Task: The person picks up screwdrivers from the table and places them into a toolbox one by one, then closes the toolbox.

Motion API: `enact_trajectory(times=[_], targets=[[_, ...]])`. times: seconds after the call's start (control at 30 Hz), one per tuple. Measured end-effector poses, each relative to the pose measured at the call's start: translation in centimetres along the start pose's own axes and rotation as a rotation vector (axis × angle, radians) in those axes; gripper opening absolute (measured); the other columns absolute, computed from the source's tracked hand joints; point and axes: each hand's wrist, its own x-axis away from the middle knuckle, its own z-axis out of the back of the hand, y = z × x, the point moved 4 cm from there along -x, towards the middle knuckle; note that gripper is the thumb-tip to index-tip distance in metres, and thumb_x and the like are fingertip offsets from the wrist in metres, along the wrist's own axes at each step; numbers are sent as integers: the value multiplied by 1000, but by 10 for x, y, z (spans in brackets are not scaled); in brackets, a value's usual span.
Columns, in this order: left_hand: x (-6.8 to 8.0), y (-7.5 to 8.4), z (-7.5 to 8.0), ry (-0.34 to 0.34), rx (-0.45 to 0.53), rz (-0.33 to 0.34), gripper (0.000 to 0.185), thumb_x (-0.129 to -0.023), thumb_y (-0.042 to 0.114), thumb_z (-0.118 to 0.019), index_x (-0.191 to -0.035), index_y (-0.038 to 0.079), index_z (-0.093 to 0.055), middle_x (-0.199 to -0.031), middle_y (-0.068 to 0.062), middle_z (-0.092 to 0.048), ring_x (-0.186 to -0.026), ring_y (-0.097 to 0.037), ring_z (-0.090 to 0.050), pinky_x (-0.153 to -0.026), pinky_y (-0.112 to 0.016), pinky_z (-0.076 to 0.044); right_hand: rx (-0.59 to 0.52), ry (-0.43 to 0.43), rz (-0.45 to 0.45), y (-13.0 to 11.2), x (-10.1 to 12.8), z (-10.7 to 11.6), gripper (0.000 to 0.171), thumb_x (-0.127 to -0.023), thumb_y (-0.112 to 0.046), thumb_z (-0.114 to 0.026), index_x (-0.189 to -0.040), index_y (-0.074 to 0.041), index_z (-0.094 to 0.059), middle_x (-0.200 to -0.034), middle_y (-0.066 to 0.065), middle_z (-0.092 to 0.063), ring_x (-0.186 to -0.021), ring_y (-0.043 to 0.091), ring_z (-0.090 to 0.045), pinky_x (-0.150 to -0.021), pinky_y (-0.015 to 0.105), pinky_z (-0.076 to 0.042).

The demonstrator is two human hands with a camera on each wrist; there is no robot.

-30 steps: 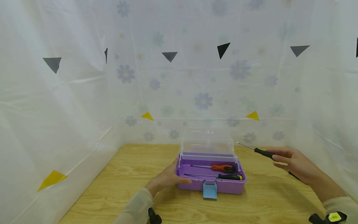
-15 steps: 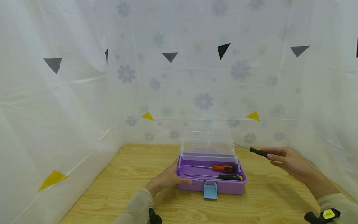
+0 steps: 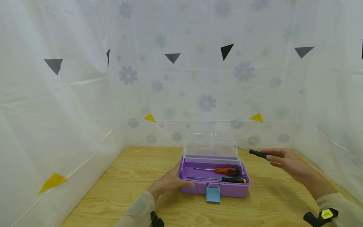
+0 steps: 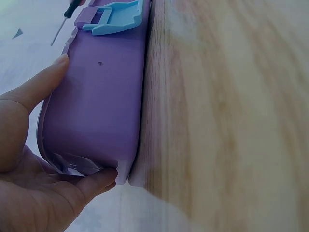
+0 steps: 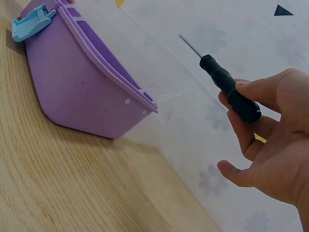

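A purple toolbox stands on the table with its clear lid tipped back. Inside lie an orange-handled screwdriver and a black-and-yellow-handled screwdriver, one behind the other. My left hand grips the box's left end, its thumb over the front rim. In the left wrist view the fingers of that hand bend around the end wall. To the right of the box and above the table, my right hand pinches a black screwdriver by its handle, the tip pointing left toward the lid.
A light-blue latch hangs down at the box's front. The wooden table ends at white patterned curtains on the back and both sides.
My right hand has moved left with the black screwdriver, bringing its tip in front of the lid's right edge. My left hand and the toolbox have stayed in place.
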Motion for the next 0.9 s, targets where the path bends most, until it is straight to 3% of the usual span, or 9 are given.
enact_trajectory(times=[0.13, 0.5, 0.57, 0.73, 0.9], targets=[[-1, 0, 0, 0, 4, 6, 123, -83, 25, -89, -167, 12, 0, -161, -20, -37, -145, -41, -37, -120, -60, -21, 10, -8, -18, 0, -3, -1, 45, -109, -17, -55, -146, 9, -51, -142, -7, -54, -118, -8, -54, -96, 23, -52], [-1, -3, 1, 6, -14, 10, 124, -82, 28, -89, -167, 14, 0, -162, -19, -35, -146, -41, -35, -120, -61, -20, 36, -16, -30, -1, -12, -6, 49, -109, -21, -57, -147, 8, -50, -154, 28, -41, -118, -8, -53, -97, 24, -51], [-1, -3, 1, 7, -18, 13, 123, -82, 28, -89, -167, 14, -1, -162, -19, -35, -147, -41, -35, -120, -61, -20, 41, -18, -35, -2, -13, -7, 49, -109, -22, -57, -147, 8, -50, -155, 30, -39, -121, -4, -52, -98, 25, -51], [0, -1, 1, 2, -19, 4, 122, -83, 27, -89, -167, 13, -1, -162, -20, -36, -146, -41, -35, -120, -61, -20, 85, -29, -25, -3, -18, -9, 49, -109, -25, -57, -148, 5, -51, -155, 30, -39, -134, 20, -49, -101, 31, -51], [0, -1, 1, -4, -20, 2, 122, -83, 27, -88, -167, 13, -1, -162, -20, -35, -146, -42, -35, -119, -62, -20, 93, -36, -21, -1, -24, -12, 49, -108, -24, -58, -147, 5, -52, -155, 28, -40, -133, 17, -49, -102, 29, -49]])
